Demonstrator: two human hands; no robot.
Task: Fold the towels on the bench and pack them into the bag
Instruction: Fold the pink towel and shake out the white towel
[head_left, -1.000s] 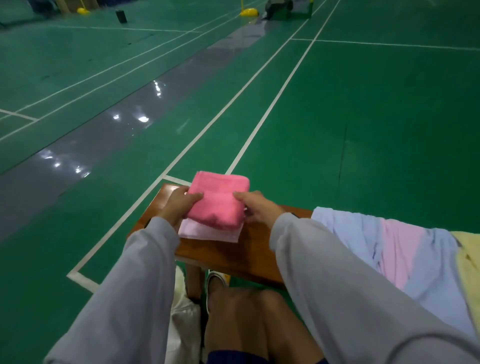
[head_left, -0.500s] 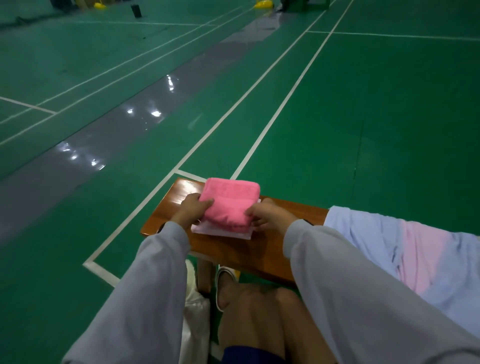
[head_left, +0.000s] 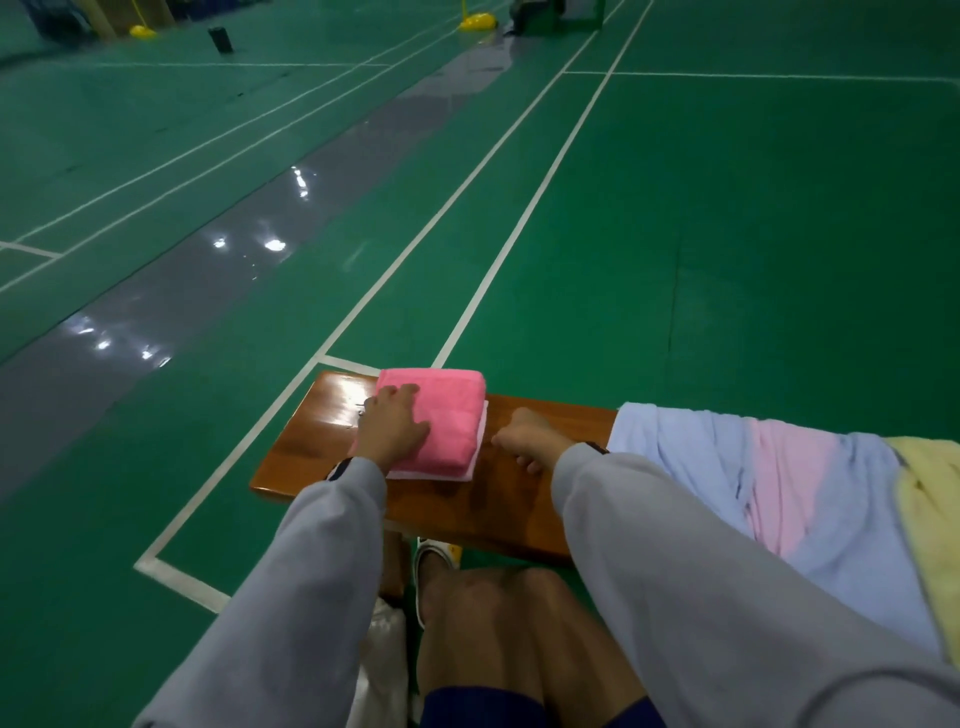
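Head view, and here's the change: a moment ago both hands flanked the folded pink towel (head_left: 447, 415), and now the left hand (head_left: 393, 422) lies flat on top of it, fingers straight, pressing it down. The right hand (head_left: 525, 442) has come away to the stack's 3 o'clock and rests on the bench (head_left: 311, 447), fingers loosely curled, holding nothing. We read that as the pink fold being finished and set squarely on the pale towel (head_left: 477, 457) beneath it, so two look done. The right hand seems free for the next one. Over at 4 o'clock the blue and pink cloth (head_left: 727, 467) and the yellow towel (head_left: 930, 499) are draped unfolded, so there's folding left and no packing yet. What we can't make out: the yellow towel runs off the frame edge, and the pale towel shows only a thin margin. The white shape (head_left: 382, 670) at 6 o'clock between sleeve and knee may be the bag, but we can't tell.
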